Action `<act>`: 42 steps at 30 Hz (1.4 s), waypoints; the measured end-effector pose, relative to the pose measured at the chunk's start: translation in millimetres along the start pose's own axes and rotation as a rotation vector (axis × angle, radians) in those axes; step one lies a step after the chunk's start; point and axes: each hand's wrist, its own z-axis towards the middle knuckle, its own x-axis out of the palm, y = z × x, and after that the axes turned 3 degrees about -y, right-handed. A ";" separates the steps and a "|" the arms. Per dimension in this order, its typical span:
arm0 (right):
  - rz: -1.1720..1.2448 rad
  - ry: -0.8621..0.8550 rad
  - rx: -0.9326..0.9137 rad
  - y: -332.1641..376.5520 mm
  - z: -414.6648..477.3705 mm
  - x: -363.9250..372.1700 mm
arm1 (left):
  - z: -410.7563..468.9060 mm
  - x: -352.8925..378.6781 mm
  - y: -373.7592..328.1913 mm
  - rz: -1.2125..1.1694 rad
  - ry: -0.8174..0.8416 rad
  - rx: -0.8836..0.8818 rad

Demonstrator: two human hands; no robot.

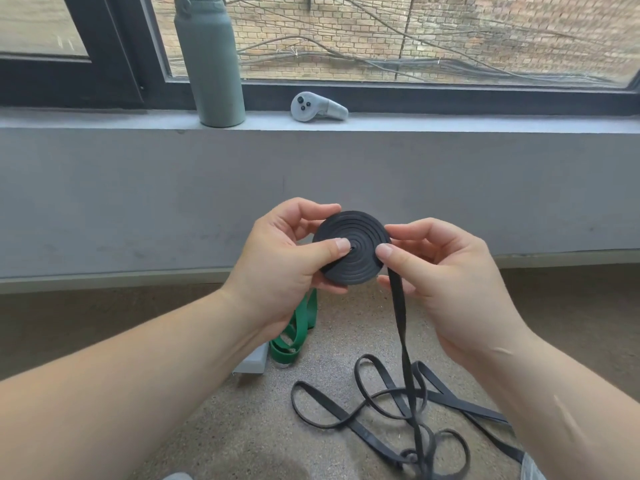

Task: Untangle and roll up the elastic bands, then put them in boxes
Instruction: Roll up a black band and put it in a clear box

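Holds a flat coil [349,247] of black band up in the air between both hands, in front of the grey wall [138,188]. Grips it with the left hand [277,258]: thumb pressed flat on the near face close to the centre, fingers curled round the back and over the top edge. Pinches the coil's right edge with the right hand [446,271], thumb on the front just at the point of the unrolled strap's exit, fingers curled behind.

From under the right thumb, a single strap hanging straight down to the speckled floor [173,323]. Down there, the rest of the black band [346,415], spread in loose crossing loops between the two forearms and partly hidden under the right one.

Below the left hand, on the floor: a green band [298,330], folded into a few loops, its upper part covered by the left wrist. Just beside it on the left, a pale grey block, probably a box [254,362], though too much covered by the left forearm for certainty.

Further back, on the sill [450,123] under the window: a tall grey-green bottle [213,64] standing upright at the left, and to the right of it a light grey controller [317,106] lying on its side, both well apart from the bands.
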 end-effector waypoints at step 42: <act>0.047 0.013 -0.083 -5.2 2.0 0.9 | 2.3 -1.3 -6.0 -0.176 0.049 -0.094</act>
